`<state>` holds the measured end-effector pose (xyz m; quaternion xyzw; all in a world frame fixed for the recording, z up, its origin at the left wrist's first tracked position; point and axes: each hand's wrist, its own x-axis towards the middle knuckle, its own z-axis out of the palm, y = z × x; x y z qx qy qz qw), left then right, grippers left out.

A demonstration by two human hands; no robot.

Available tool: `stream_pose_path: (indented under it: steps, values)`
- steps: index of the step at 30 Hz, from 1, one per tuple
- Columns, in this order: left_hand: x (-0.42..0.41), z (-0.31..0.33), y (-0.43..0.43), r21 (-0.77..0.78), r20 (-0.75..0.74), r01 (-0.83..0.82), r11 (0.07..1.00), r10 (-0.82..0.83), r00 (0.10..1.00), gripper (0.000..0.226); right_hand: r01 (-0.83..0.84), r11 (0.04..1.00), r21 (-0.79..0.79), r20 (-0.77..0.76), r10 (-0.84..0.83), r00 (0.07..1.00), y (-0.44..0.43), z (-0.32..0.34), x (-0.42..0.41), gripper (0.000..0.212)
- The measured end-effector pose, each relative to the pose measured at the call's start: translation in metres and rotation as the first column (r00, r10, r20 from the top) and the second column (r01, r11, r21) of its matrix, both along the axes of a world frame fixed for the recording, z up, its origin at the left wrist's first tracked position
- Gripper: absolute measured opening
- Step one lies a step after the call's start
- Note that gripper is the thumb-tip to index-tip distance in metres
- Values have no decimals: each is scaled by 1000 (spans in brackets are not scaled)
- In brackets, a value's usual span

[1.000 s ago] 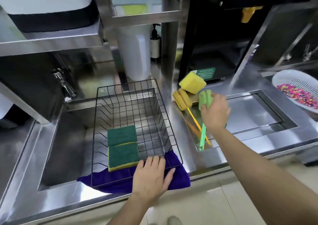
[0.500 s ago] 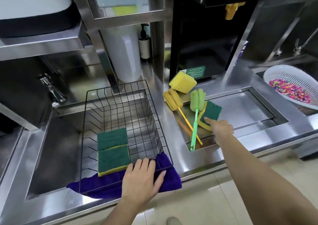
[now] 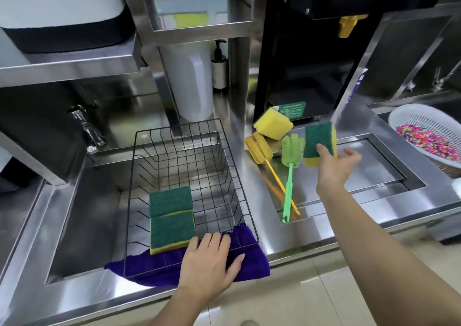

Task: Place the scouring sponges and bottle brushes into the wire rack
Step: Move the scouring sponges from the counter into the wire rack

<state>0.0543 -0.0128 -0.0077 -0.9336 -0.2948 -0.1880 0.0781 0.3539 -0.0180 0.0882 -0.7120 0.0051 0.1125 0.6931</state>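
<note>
A black wire rack (image 3: 239, 176) stands in the left sink on a purple cloth (image 3: 252, 263). Two green-and-yellow scouring sponges (image 3: 172, 216) lie flat inside it, front left. My left hand (image 3: 209, 263) rests on the rack's front rim. My right hand (image 3: 334, 166) holds a third green-and-yellow sponge (image 3: 318, 141) upright in the air above the right basin. A green bottle brush (image 3: 289, 171) and a yellow bottle brush (image 3: 259, 148) lie over the basin's left edge. A plain yellow sponge (image 3: 273, 123) sits behind them.
A tap (image 3: 87, 131) stands at the sink's back left. A white colander (image 3: 429, 136) with coloured bits sits at the far right. A black machine (image 3: 311, 63) and a white container (image 3: 192, 81) stand at the back. Steel shelves hang overhead.
My right hand left the green brush, took the sponge lying in the right basin and lifted it upright. My left hand stayed on the rack's rim.
</note>
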Motion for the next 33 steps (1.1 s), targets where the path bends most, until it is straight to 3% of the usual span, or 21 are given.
stream_pose_path:
  steps: [3,6,14,18,21,24,28,31,33]
  values:
    - [-14,-2,3,-2,23,-30,1000,30,999,52,-151,985,86,-4,152,988,26,13,-22,48]
    - [-33,0,9,1,56,-117,993,117,992,53,-308,945,108,-12,311,950,55,20,-54,34]
    - [-76,-3,23,-7,110,-222,975,222,969,60,-665,742,91,-66,670,739,119,5,-130,26]
    - [-76,-6,23,24,143,-226,974,220,965,59,-725,675,137,-316,723,614,138,-9,-145,44]
    - [-74,-6,23,39,161,-226,973,217,963,61,-783,622,18,-364,733,575,148,-18,-148,43]
    - [-73,-7,23,67,168,-236,969,222,960,60,-817,575,39,-387,763,518,155,-21,-147,43]
    - [-73,-7,23,85,171,-231,969,214,962,59,-786,618,17,-369,734,570,165,-31,-152,47]
    - [-74,-6,23,74,159,-234,969,220,962,60,-732,678,-59,-327,680,656,173,-40,-159,25]
    - [-74,-7,23,61,158,-234,970,222,962,60,-717,687,-118,-282,670,687,178,-45,-165,28]
